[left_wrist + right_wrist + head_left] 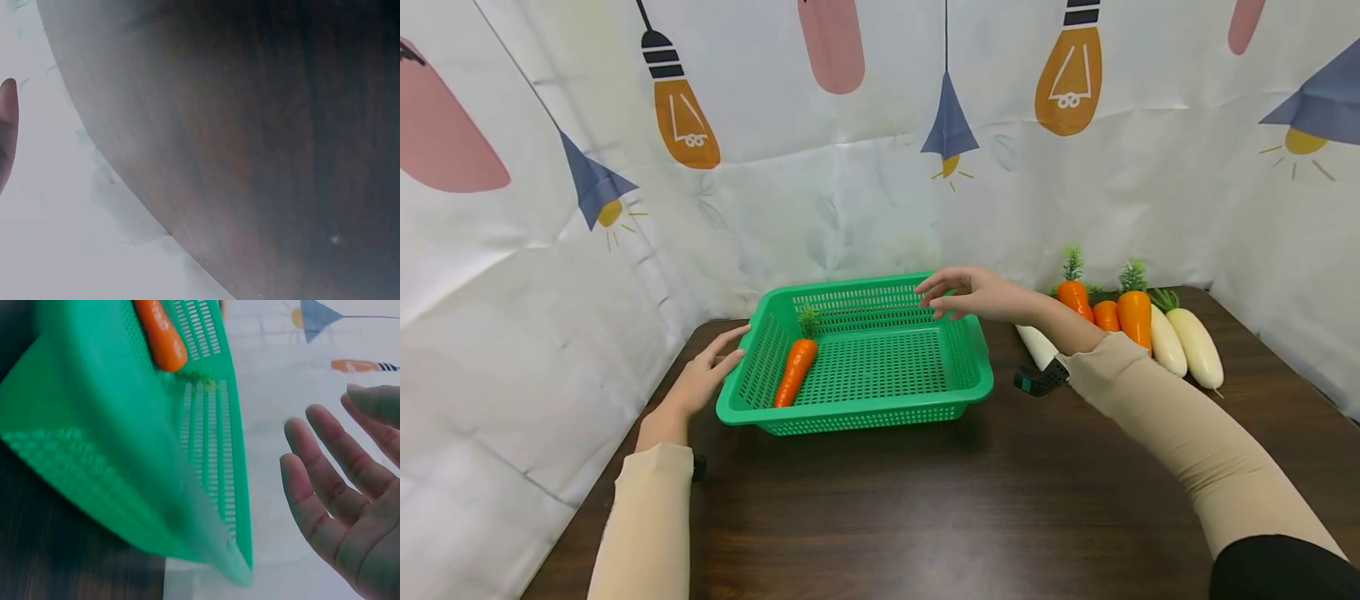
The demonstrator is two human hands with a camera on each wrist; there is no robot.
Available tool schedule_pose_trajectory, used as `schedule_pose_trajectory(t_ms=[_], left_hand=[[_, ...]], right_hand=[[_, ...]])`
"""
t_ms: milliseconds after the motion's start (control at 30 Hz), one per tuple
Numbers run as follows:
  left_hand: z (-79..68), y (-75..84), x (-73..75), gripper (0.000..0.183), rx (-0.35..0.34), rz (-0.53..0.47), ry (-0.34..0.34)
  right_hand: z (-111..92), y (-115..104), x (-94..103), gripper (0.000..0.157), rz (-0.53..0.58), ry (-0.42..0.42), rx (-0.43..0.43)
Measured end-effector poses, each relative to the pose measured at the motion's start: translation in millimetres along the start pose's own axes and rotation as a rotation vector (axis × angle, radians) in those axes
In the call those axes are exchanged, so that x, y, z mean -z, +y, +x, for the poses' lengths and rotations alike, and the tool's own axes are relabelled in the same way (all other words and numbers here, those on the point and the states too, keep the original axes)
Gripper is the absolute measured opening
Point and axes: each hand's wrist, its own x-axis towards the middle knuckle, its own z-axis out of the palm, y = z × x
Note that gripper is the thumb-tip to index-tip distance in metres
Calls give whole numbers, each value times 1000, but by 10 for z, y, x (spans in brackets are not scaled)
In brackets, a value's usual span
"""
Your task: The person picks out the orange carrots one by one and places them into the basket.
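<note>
one carrot in green basket, right hand near

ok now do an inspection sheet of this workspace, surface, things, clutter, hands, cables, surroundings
Surface: dark wood-grain table.
Job's things: green basket holding one carrot; more carrots and white radishes grouped at right, partly hidden.
Clutter: nothing seen.
Left hand: at the basket's left rim, fingers relaxed; contact unclear.
Right hand: by the basket's right rear, fingers loosely curved, holding nothing.
Cables: nothing seen.
Surroundings: white lamp-print sheet behind and at both sides.
</note>
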Motion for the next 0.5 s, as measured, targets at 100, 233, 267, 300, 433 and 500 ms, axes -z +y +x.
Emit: schedule_pose_trajectory(t_ms=[100,233,267,300,433,500], left_hand=[[-1,-1,-3,60,-4,-2,4],[-4,5,-3,60,-8,1,4],[-5,5,-1,60,-8,4,3],[-8,8,-1,60,-8,5,2],[-10,7,0,60,-5,1,3],[-11,8,1,60,-7,-2,2]], right_hand=[[-106,60,60,35,-10,35,3],[-252,140,155,35,-26,71,13],[-288,154,177,36,-26,77,16],[-323,166,198,36,-24,84,16],[-450,211,277,38,-36,120,11],[-512,230,313,38,-55,144,4]])
